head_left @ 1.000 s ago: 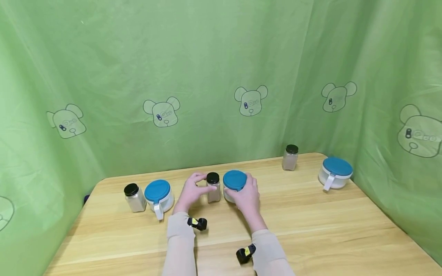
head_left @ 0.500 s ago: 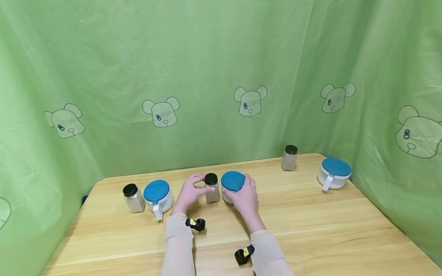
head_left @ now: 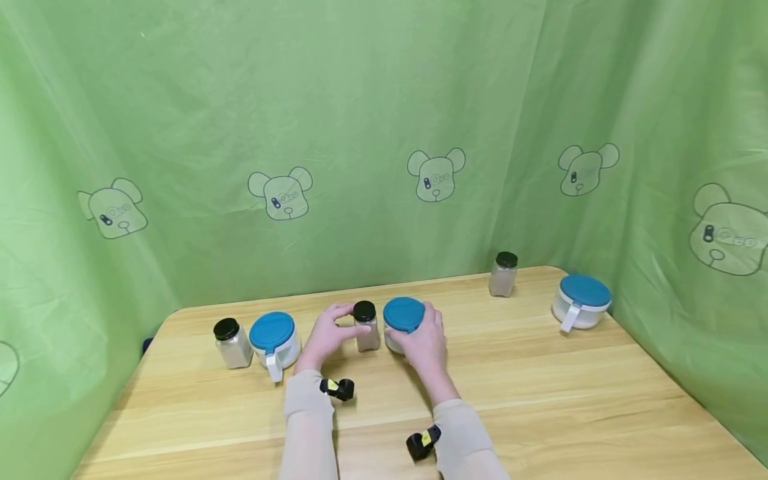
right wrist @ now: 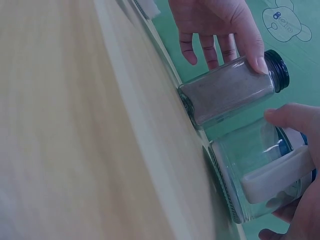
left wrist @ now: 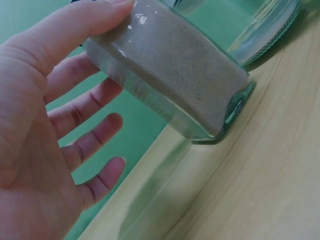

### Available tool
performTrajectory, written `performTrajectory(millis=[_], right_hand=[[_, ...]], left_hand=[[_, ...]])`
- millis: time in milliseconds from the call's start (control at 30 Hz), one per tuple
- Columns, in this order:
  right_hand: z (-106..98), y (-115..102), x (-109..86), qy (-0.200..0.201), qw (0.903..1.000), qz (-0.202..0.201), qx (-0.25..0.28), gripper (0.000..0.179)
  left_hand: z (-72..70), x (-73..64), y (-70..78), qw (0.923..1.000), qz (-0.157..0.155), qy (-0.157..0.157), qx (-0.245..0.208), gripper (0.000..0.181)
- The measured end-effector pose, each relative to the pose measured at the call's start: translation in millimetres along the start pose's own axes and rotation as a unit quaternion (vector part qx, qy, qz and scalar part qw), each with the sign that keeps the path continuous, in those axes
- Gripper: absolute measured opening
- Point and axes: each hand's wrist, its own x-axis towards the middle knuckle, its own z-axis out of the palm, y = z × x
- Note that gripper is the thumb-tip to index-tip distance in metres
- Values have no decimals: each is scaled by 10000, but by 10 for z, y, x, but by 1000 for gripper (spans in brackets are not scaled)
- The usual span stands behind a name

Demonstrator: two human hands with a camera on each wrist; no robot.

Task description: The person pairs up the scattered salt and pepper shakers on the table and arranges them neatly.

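Near the middle of the table in the head view, my left hand (head_left: 327,339) holds a square glass jar (head_left: 368,339) with a black lid and greyish-brown powder inside. Thumb and fingertips pinch it near the top; in the left wrist view the lower fingers (left wrist: 95,135) stand off the glass. Just right of it, my right hand (head_left: 427,341) grips a round glass seasoning pot (head_left: 403,311) with a blue lid. The pot's white handle (right wrist: 277,175) shows in the right wrist view, and the hand covers part of its side. Both containers are upright, with a narrow gap between them.
To the left stand another black-lidded jar (head_left: 234,350) with pale contents and a blue-lidded pot (head_left: 275,337). At the back right are a third jar (head_left: 503,280) and a third pot (head_left: 581,300). Green curtain (head_left: 360,100) surrounds the wooden table (head_left: 558,393).
Both hands have shifted very slightly left, along with the middle jar and the middle pot. Their holds look the same, and the other containers stay where they were.
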Motion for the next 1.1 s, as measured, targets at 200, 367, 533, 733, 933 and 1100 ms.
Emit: performTrajectory(millis=[200, 367, 533, 733, 933, 1100], right_hand=[[7, -15, -13, 26, 10000, 17, -1, 98], [28, -16, -19, 40, 10000, 22, -76, 99], [45, -33, -31, 67, 9999, 50, -103, 99], [44, -63, -50, 27, 9999, 91, -84, 99], [51, -72, -52, 47, 9999, 75, -85, 99], [53, -75, -54, 33, 9999, 49, -82, 98]], left_hand=[[-15, -11, 7, 10000, -73, -21, -21, 60], [-31, -16, 25, 9999, -142, -39, 70, 61], [-41, -25, 55, 9998, -105, -75, 124, 58], [-45, -42, 65, 9999, -53, -97, 45, 56], [-50, -35, 54, 9999, -54, -68, 118, 56], [-45, -36, 57, 9999, -31, -44, 98, 54]])
